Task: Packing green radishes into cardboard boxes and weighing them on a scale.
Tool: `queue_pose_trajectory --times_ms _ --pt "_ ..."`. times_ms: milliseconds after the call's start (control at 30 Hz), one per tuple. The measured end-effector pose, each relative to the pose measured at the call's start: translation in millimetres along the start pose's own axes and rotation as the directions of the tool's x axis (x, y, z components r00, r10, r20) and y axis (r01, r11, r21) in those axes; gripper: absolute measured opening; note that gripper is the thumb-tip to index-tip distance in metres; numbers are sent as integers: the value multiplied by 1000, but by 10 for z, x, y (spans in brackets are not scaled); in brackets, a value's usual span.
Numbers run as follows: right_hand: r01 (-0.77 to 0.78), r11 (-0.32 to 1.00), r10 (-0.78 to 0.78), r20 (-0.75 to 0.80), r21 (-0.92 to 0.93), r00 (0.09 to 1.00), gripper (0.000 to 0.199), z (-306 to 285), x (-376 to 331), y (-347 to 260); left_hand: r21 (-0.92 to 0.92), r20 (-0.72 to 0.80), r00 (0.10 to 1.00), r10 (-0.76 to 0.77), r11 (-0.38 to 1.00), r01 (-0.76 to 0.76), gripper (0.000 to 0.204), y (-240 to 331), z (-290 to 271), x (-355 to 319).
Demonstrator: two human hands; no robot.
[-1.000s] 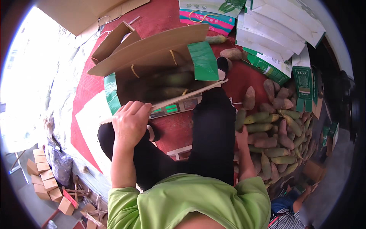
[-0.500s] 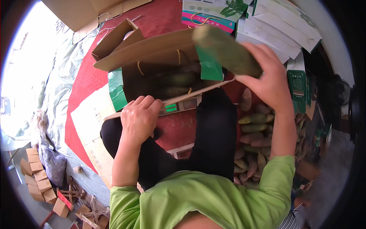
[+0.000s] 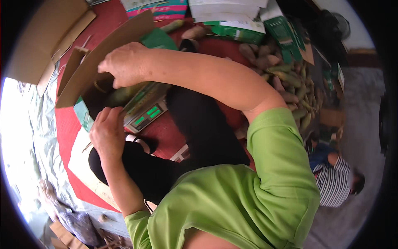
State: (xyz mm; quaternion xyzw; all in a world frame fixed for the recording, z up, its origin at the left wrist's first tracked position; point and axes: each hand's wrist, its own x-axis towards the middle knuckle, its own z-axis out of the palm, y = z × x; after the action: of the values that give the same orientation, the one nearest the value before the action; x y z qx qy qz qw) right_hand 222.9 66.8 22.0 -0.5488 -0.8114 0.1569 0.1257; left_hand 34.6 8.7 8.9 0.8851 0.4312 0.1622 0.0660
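A green and brown cardboard box [image 3: 112, 35] lies open in front of me, with cord handles inside and its far flap standing up. My left hand [image 3: 107, 133] is closed over the near edge of this box. Over the opening, my right hand [image 3: 126, 64] reaches leftward, its thumb apart from the bent fingers and nothing visible between them. A long greenish gourd-like vegetable [image 3: 129, 92] shows below the right hand, partly hidden; the rest of the inside is dark. Beside the box is a weighing scale [image 3: 147, 118] with lit green displays.
On my right lies a heap of long green and brown vegetables [image 3: 292, 83]. Green and white boxes [image 3: 238, 31] stand at the back. A large cardboard piece [image 3: 45, 39] is at far left. Another person in stripes [image 3: 333, 182] is at lower right.
My right hand has swung left from beside the box to above its opening; the long green vegetable it held is no longer visible in it. The view has turned, showing more to the right.
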Motion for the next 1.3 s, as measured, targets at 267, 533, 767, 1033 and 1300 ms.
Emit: queue_pose_trajectory --times_ms 267,533,767,1033,1300 --pt "38 766 454 -582 641 675 21 -102 -1457 623 -13 17 1000 -16 1000 16 7 13 -5 24" --pt "-819 450 889 -98 356 446 22 1740 -3715 1122 -88 -38 997 60 994 -63 6 -114 140 27" --pt "-959 257 943 -250 119 222 23 1932 -4938 894 -60 -57 995 76 995 -80 10 -150 175 40" --pt "-946 -272 956 -161 -175 -245 54 1489 -5789 927 -51 -78 996 46 997 -50 8 -141 198 31" --pt "-887 -271 963 -104 -373 -250 62 1764 -6132 1112 -83 -68 998 19 996 -24 6 -108 188 42"
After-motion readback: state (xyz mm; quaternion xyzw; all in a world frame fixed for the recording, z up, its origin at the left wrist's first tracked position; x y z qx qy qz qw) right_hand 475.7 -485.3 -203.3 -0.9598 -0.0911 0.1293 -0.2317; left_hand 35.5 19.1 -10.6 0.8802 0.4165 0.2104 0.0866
